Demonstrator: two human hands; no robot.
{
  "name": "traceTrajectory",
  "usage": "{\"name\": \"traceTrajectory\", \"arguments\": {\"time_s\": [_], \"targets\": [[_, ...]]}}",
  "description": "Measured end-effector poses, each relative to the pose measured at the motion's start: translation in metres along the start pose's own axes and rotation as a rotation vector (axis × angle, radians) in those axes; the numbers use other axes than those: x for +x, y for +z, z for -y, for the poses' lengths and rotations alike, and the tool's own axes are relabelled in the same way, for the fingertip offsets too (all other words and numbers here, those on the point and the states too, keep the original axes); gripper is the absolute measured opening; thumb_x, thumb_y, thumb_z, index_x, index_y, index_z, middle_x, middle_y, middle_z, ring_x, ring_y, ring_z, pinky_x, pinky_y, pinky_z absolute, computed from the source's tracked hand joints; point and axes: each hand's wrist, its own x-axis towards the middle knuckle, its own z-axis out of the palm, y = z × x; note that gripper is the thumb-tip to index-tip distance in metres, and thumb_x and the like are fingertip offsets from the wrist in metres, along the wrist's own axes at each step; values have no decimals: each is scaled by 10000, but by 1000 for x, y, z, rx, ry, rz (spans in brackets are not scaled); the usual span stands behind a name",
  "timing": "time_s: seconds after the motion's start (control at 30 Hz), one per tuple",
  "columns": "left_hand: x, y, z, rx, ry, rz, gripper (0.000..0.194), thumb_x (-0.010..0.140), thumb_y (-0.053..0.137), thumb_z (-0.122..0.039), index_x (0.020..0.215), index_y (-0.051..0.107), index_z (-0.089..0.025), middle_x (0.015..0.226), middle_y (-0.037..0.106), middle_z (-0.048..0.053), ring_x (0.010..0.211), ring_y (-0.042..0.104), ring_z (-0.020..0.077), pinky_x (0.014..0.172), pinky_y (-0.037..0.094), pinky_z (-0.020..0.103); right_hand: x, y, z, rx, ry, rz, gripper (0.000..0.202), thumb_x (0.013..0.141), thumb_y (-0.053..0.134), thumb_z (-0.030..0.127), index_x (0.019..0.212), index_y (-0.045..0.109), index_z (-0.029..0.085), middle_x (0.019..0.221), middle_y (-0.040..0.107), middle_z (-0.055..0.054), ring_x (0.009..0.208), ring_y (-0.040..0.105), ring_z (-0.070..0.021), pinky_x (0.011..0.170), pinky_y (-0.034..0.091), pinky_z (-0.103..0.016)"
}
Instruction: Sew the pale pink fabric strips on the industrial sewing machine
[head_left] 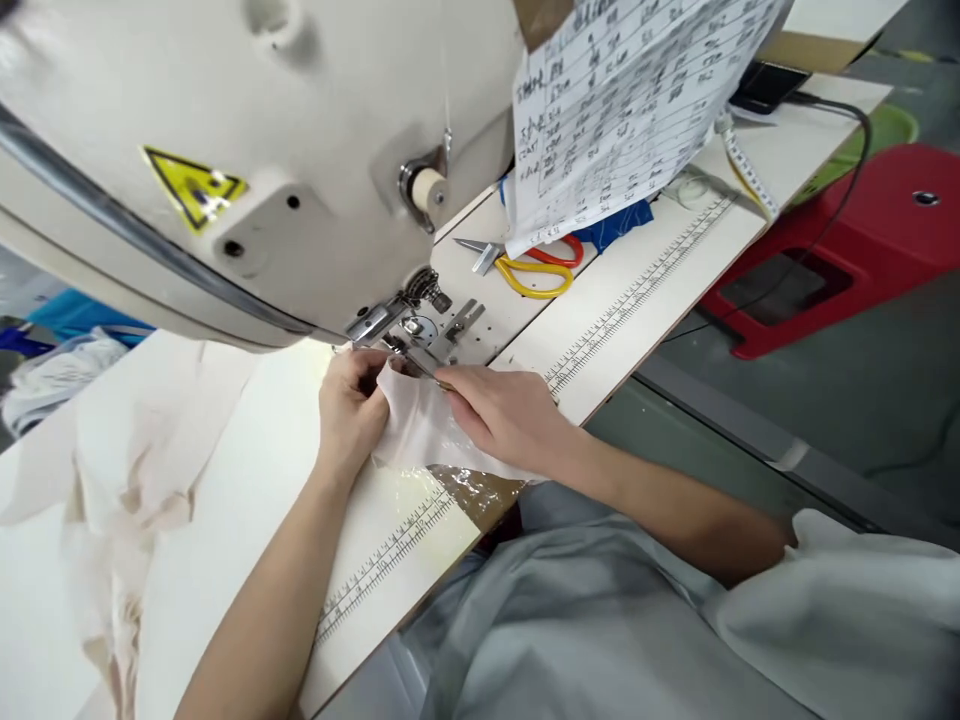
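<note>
A piece of pale pink fabric [424,415] lies at the front of the sewing machine [300,180], its upper edge close to the presser foot. My left hand [349,410] is closed, pinching the fabric's left edge between thumb and fingers. Over the fabric's right side rests my right hand [514,415], closed around a pair of slim metal tweezers [429,368]. Their tips point toward the needle area, where the foot and fabric edge are partly hidden.
Scissors [536,278] with red and yellow handles lie behind the needle plate, under a handwritten sheet [622,110]. More pale fabric [142,450] spreads over the table at left. A measuring tape [750,175] and a red stool [847,240] are at right.
</note>
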Motion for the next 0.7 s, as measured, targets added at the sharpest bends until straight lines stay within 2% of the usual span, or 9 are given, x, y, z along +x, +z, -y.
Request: {"name": "traceTrajectory", "arguments": {"time_s": [0.13,0.27,0.4,0.57,0.7], "targets": [[1,3,-3,156,104,1,168,820,573,-341,849,666,-204,865,649,38,819,572,203,762,462,341,-2,1,-1,-3,14,4,301,1061,365,255,1277,559,175,1136,714,-51,906,687,-194,574,396,-282],[1,4,-2,177,166,-29,142,820,561,-311,828,645,-197,843,649,45,818,572,211,742,450,342,-4,2,1,-63,-14,-17,295,1052,387,240,1285,555,174,1058,721,-45,858,696,-198,557,383,-299],[0,1,1,88,93,-27,173,830,556,-348,779,631,-200,846,663,39,803,586,199,714,448,323,-3,3,2,-109,-14,-22,284,1037,418,219,1276,566,181,958,714,-24,797,703,-202,519,349,-312],[1,-2,-2,-16,-55,-12,160,783,577,-355,768,647,-212,853,679,21,808,616,194,714,460,305,-3,3,2,-88,-26,-37,261,1024,449,186,1250,578,170,958,707,-23,843,697,-191,543,362,-307],[1,-1,-3,-60,-98,-22,172,765,603,-371,777,658,-209,846,681,20,796,620,192,706,467,297,-2,0,4,-83,-1,-12,252,1010,467,168,1235,583,172,947,704,-19,837,694,-192,536,357,-310]]}}
